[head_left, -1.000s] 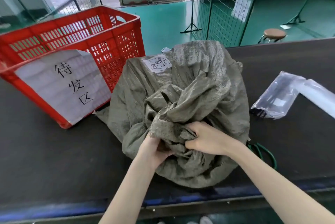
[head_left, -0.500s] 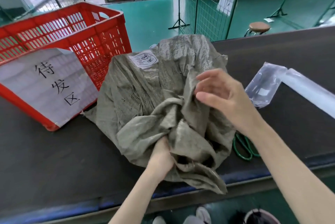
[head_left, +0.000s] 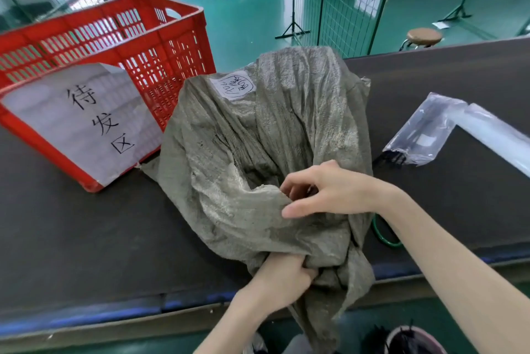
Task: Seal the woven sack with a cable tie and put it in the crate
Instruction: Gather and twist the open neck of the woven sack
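Observation:
A grey-green woven sack (head_left: 258,138) with a white label lies on the dark table (head_left: 71,224), its gathered mouth hanging over the near edge. My left hand (head_left: 286,270) is closed on the bunched fabric at the mouth. A fold of the sack's upper fabric is pinched between the thumb and curled fingers of my right hand (head_left: 324,193). The red crate (head_left: 137,35) with a paper sign stands at the back left, beside the sack. A clear bag of black cable ties (head_left: 424,135) lies to the right.
Green-handled scissors (head_left: 384,236) lie partly hidden under my right forearm, just right of the sack. A clear plastic roll (head_left: 499,138) sits at the far right. Beyond the table are a green wire fence panel (head_left: 341,3) and a stool (head_left: 424,36).
My right hand let go of the bunched mouth, lifted, then came down and pinched a fold higher on the sack. My left hand kept its grip and the mouth slid toward the table edge.

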`<action>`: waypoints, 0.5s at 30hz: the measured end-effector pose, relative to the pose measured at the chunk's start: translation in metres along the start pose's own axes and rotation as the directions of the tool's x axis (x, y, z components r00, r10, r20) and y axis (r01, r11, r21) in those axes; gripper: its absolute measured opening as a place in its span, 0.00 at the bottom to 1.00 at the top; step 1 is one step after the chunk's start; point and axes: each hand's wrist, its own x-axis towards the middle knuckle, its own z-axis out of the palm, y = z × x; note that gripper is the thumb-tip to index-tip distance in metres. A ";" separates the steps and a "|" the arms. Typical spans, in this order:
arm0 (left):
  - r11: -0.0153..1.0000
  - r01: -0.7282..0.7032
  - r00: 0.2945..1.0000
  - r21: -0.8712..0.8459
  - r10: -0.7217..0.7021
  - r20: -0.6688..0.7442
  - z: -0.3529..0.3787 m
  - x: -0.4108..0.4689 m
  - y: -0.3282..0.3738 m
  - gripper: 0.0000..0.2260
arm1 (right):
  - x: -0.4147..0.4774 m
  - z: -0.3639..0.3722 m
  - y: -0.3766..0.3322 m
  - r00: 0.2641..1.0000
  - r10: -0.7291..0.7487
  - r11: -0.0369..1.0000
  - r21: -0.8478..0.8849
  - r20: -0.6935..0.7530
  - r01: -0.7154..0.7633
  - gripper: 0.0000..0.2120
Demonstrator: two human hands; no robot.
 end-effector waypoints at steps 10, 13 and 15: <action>0.805 0.097 0.994 -0.586 -0.102 0.026 -0.040 -0.015 -0.024 0.07 | 0.004 0.013 0.027 0.995 0.026 1.000 0.018 -0.099 -0.024 0.13; 0.661 0.085 0.920 -0.745 -0.339 -0.196 -0.057 -0.014 -0.036 0.08 | 0.004 0.019 0.031 0.997 -0.014 0.995 -0.096 -0.075 0.007 0.10; 0.572 -0.025 0.839 -0.820 -0.433 -0.328 -0.066 -0.017 -0.042 0.13 | 0.004 0.024 0.030 0.996 -0.057 0.987 -0.155 -0.063 0.047 0.06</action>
